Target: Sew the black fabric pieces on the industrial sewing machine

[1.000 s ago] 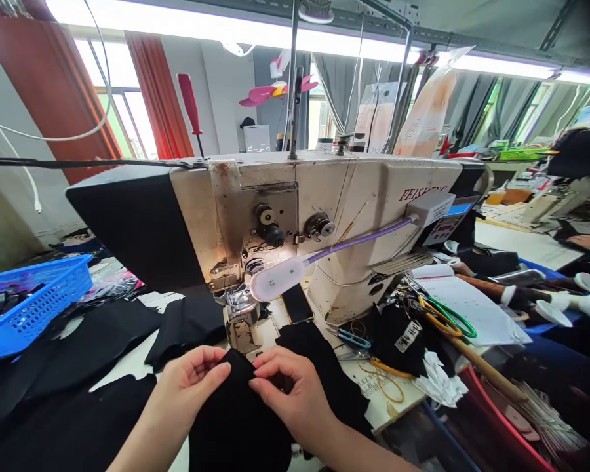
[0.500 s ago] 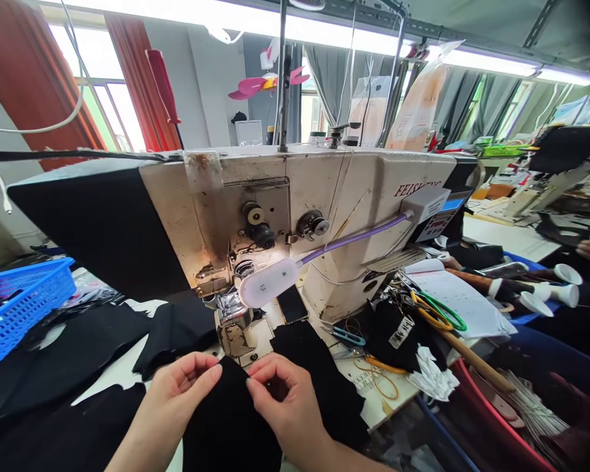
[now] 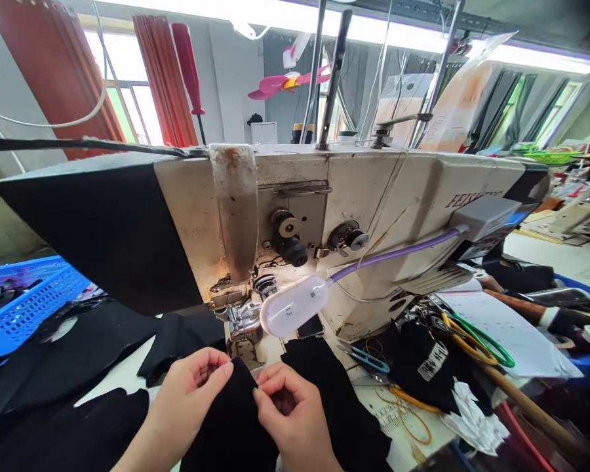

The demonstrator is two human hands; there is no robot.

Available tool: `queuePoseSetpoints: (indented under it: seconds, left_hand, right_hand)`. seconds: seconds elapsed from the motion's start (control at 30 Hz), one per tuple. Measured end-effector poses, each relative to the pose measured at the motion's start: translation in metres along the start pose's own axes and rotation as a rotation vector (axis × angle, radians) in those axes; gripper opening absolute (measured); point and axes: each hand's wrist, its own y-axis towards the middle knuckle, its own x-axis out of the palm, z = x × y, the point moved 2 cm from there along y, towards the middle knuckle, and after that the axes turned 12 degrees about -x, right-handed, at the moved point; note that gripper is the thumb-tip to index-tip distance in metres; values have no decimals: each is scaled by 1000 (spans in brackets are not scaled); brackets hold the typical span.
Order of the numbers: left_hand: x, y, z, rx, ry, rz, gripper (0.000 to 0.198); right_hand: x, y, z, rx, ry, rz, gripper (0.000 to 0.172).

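Note:
A piece of black fabric (image 3: 231,419) hangs between my two hands, just in front of the sewing machine (image 3: 295,196). My left hand (image 3: 196,387) pinches its upper left edge between thumb and fingers. On the upper right edge, my right hand (image 3: 292,406) has thumb and fingertips closed on the same cloth. The presser foot area (image 3: 246,328) lies just beyond the hands, partly behind a white lamp (image 3: 295,307). Another black fabric piece (image 3: 329,393) rests on the table to the right, partly behind my right hand.
A blue basket (image 3: 34,308) stands at the left beside black cloth pieces (image 3: 73,360). At the right lie blue snips (image 3: 368,359), yellow and green scissors (image 3: 482,341), paper (image 3: 511,328), crumpled white cloth (image 3: 474,419) and a wooden stick (image 3: 535,406).
The view has shifted closer to the machine, which now appears larger and further right. Both hands keep their pinch on the black fabric, nearly in the same place.

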Motion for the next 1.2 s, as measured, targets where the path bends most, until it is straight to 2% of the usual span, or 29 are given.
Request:
queuePoseSetpoints:
  seconds: [0.13,0.27,0.4,0.53,0.63,0.83,1.2]
  left_hand:
    - [-1,4,12,13,19,8,35]
    - [-1,11,30,-1,32,47,33]
    - [-7,24,38,-56,-73,30,26]
    - [-12,38,37,-89,-251,-117,23]
    - [-13,46,34,-118,-427,-222,29]
    - [-13,51,29,-134,-456,-240,24]
    - [-15,52,24,-206,-474,-235,16]
  right_hand:
    - [7,8,-7,85,56,94,17]
    - [16,16,-14,187,213,161,22]
    - [24,27,-10,265,370,207,26]
    - [32,36,-10,328,480,243,22]
    - [36,42,-20,334,531,258,23]
    - [37,48,-38,337,536,272,27]
    - [35,48,-29,304,473,301,29]
